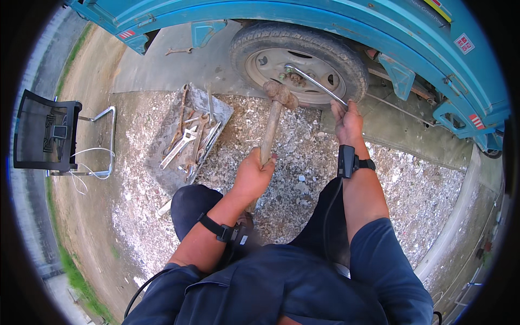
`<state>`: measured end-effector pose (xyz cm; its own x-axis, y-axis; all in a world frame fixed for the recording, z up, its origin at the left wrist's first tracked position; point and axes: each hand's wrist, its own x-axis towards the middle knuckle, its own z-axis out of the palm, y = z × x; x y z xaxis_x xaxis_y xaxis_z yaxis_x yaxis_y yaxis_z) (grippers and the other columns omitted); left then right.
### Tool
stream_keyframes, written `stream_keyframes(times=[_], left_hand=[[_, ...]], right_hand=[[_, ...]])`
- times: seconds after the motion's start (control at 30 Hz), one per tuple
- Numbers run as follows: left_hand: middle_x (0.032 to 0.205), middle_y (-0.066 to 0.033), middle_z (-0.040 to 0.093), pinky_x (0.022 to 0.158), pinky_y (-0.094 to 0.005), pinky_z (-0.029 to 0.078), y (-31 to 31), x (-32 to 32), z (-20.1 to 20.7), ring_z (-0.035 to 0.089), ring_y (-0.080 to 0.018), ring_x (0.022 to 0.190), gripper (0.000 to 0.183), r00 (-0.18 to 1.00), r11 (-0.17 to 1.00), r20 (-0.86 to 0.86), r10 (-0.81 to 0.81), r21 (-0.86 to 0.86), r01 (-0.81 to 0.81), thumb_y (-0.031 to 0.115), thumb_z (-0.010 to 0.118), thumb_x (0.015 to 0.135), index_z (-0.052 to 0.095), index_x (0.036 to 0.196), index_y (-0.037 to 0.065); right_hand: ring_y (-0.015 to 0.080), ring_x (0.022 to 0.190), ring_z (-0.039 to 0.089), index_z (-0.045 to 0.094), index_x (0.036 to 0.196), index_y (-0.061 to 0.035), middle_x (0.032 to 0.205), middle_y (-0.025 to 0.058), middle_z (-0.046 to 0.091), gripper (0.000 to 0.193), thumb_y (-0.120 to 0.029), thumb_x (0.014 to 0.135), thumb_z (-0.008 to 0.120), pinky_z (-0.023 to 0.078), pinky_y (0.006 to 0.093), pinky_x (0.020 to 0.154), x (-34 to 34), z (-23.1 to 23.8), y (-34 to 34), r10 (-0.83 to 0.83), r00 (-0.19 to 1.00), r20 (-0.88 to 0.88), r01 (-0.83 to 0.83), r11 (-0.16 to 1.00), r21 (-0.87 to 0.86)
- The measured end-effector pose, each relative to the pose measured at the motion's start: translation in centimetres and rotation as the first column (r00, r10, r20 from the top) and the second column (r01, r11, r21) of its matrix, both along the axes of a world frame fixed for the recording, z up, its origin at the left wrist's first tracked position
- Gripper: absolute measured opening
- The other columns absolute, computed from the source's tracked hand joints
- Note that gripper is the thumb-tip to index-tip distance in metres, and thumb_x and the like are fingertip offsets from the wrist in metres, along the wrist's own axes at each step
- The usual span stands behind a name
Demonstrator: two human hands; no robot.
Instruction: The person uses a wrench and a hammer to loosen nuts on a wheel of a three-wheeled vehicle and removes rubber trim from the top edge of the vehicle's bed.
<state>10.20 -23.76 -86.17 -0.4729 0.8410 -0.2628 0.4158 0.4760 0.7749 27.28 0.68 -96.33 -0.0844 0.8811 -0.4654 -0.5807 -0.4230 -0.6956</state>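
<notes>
My left hand is closed around the wooden handle of a hammer. Its rusty, worn head is raised in front of the wheel's lower rim; whether the two touch, I cannot tell. The fingers of my right hand are wrapped round the near end of a long chrome wrench. From there the wrench slants up and left across the pale wheel rim, its far end by the nuts around the hub. A dusty black tyre surrounds the rim.
The blue truck body overhangs the wheel. Left of the hammer, a grey tray holds several wrenches, including an adjustable wrench. Another wrench lies on the grey ground sheet. A black chair with a small device stands far left.
</notes>
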Motion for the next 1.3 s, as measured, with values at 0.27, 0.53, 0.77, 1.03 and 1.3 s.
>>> stream_keyframes(times=[0.27, 0.53, 0.77, 1.03, 1.3], left_hand=[[0.076, -0.0251, 0.062, 0.065, -0.0490, 0.048, -0.4, -0.6, -0.7, 0.062, -0.0447, 0.074, 0.029, 1.000, 1.000, -0.008, 0.018, 0.018, -0.018, 0.027, 0.065, 0.089, 0.055, 0.092, 0.000], [0.081, -0.0261, 0.064, 0.069, -0.0501, 0.048, -0.7, -1.0, -0.6, 0.062, -0.0463, 0.079, 0.031, 0.999, 1.000, -0.011, 0.030, 0.008, -0.030, 0.029, 0.064, 0.089, 0.055, 0.095, -0.001], [0.083, -0.0252, 0.064, 0.071, -0.0496, 0.048, -0.6, -1.1, 0.2, 0.062, -0.0455, 0.081, 0.029, 1.000, 0.999, 0.002, 0.032, 0.003, -0.032, 0.028, 0.063, 0.089, 0.057, 0.097, 0.001], [0.083, -0.0247, 0.064, 0.071, -0.0480, 0.049, -0.6, -1.3, 0.3, 0.062, -0.0446, 0.081, 0.027, 0.999, 1.000, 0.031, 0.024, 0.013, -0.025, 0.025, 0.063, 0.088, 0.058, 0.099, 0.001], [0.084, -0.0258, 0.064, 0.072, -0.0482, 0.048, -0.7, -1.6, 0.3, 0.062, -0.0449, 0.081, 0.026, 0.997, 0.999, 0.067, 0.027, 0.043, -0.030, 0.024, 0.062, 0.088, 0.057, 0.098, 0.000]], right_hand=[[0.0305, 0.094, 0.070, 0.042, 0.113, -0.0004, 0.106, 0.0216, 0.064, 0.028, -0.023, 0.100, 0.053, 0.061, 0.0317, 0.075, 1.3, 2.1, 0.3, 0.060, 0.988, 0.145, -0.077, 0.990, 0.114], [0.0318, 0.089, 0.072, 0.041, 0.105, -0.0030, 0.099, 0.0203, 0.066, 0.032, -0.026, 0.097, 0.062, 0.061, 0.0328, 0.070, 0.5, 7.6, 1.9, -0.030, 0.974, 0.225, -0.050, 0.938, 0.342], [0.0285, 0.086, 0.071, 0.044, 0.107, 0.0020, 0.097, 0.0169, 0.062, 0.041, -0.030, 0.094, 0.067, 0.058, 0.0320, 0.070, -0.4, 9.8, 1.3, -0.084, 0.935, 0.345, -0.069, 0.910, 0.409], [0.0269, 0.080, 0.072, 0.046, 0.100, -0.0033, 0.090, 0.0121, 0.064, 0.037, -0.031, 0.092, 0.069, 0.059, 0.0303, 0.064, -1.4, 9.9, 1.5, -0.126, 0.914, 0.385, -0.064, 0.893, 0.446], [0.0249, 0.084, 0.070, 0.044, 0.104, 0.0016, 0.096, 0.0139, 0.060, 0.041, -0.031, 0.093, 0.067, 0.058, 0.0306, 0.073, -3.0, 10.8, 0.8, -0.121, 0.926, 0.356, -0.048, 0.901, 0.431]])
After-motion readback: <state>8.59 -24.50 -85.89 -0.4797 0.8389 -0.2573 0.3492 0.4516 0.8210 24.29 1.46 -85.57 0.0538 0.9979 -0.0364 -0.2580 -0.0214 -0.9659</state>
